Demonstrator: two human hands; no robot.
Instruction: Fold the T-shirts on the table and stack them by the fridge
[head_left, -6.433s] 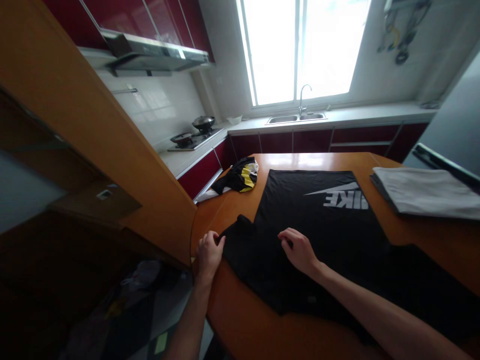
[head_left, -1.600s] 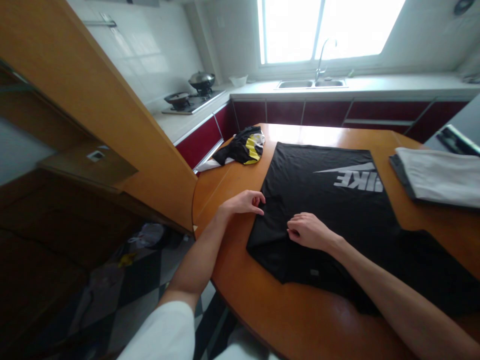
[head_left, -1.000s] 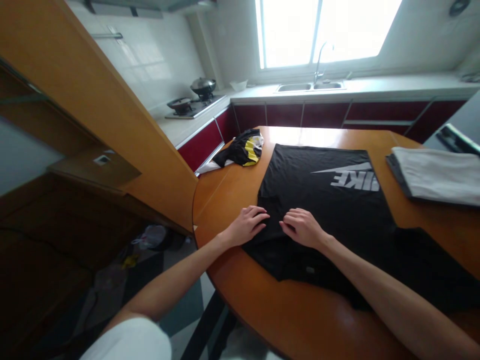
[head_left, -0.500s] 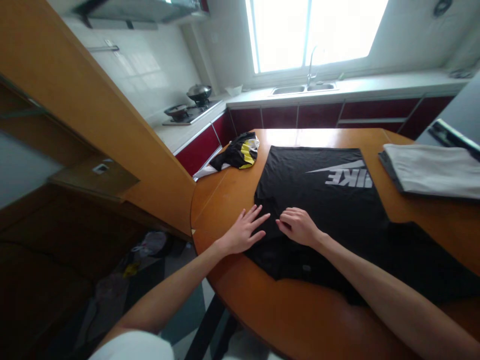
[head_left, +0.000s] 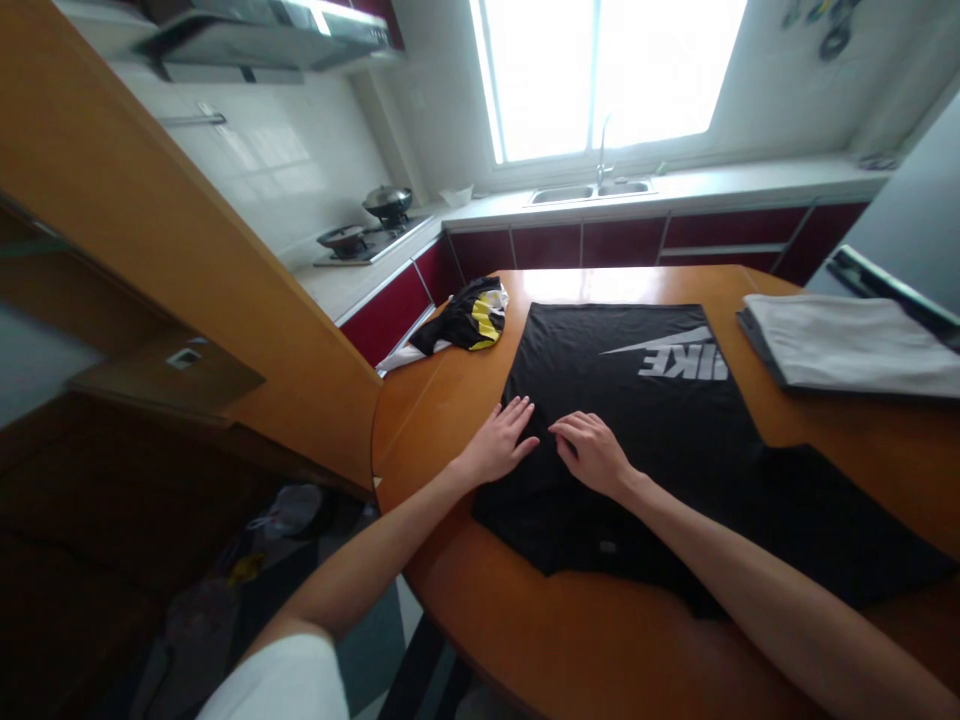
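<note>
A black T-shirt with a white NIKE print lies spread on the wooden table, one side folded inward. My left hand rests flat on its left edge, fingers stretched out. Close by on the right, my right hand is over the black cloth with its fingers loosely bent and the thumb apart from them. I see no cloth gripped in either hand. A small pale label shows near the shirt's neck side.
A crumpled black, yellow and white garment lies at the table's far left. Folded grey and white cloth is stacked on the right. The round table edge curves in front of me. Behind are a stove and a sink.
My left hand has flattened onto the shirt's left edge, fingers closer together. My right hand's fingers have loosened and straightened a little. The whole view has shifted slightly.
</note>
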